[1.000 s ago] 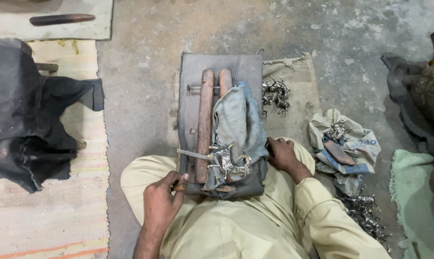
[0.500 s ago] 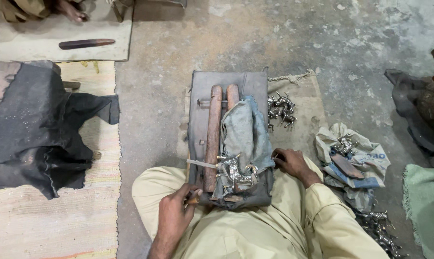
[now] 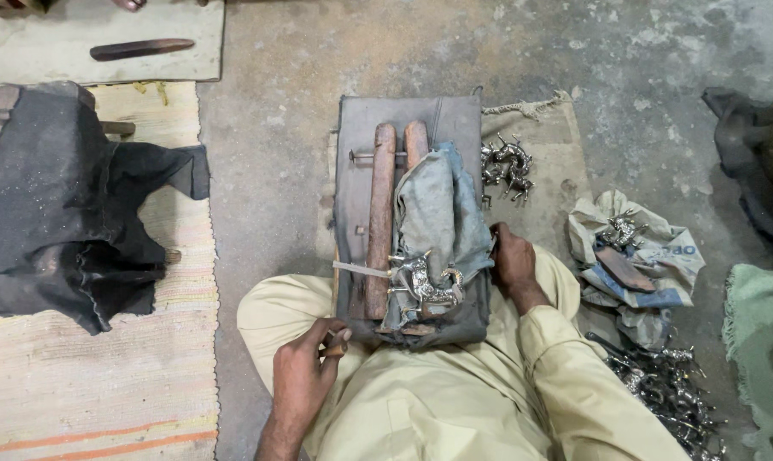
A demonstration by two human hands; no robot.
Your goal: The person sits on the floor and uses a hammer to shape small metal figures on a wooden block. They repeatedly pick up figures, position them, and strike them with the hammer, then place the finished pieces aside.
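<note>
The left hand (image 3: 305,376) is seen nearest the camera, just below the lower left corner of the work board (image 3: 408,128); its grip is closed around a small brown tool handle (image 3: 337,346), pinched between thumb and fingers. A thin metal file (image 3: 361,270) is seen lying across the left part of the board, above that hand; whether it joins the handle cannot be told. The board itself is rested on the lap, on pale yellow trousers (image 3: 420,401).

At the near end of the board a small shiny metal figure (image 3: 425,282) is set, lying against a grey-blue cloth (image 3: 433,213) that is draped up the middle of the board. The right hand (image 3: 513,260) is pressed against the right edge of the board, touching the cloth; its fingers are curled over the cloth's edge, but how tightly the grip is closed cannot be told.

Left of the cloth, two wooden bars (image 3: 382,213) are laid lengthwise on the board.

Right of the board, a crumpled sack (image 3: 651,256) with more metal pieces is seen on the floor. Beyond the board's far right corner, a heap of metal figures (image 3: 506,166) is lying on a mat. Well left of the board, a black cloth (image 3: 62,196) is spread on a striped rug (image 3: 87,384).
</note>
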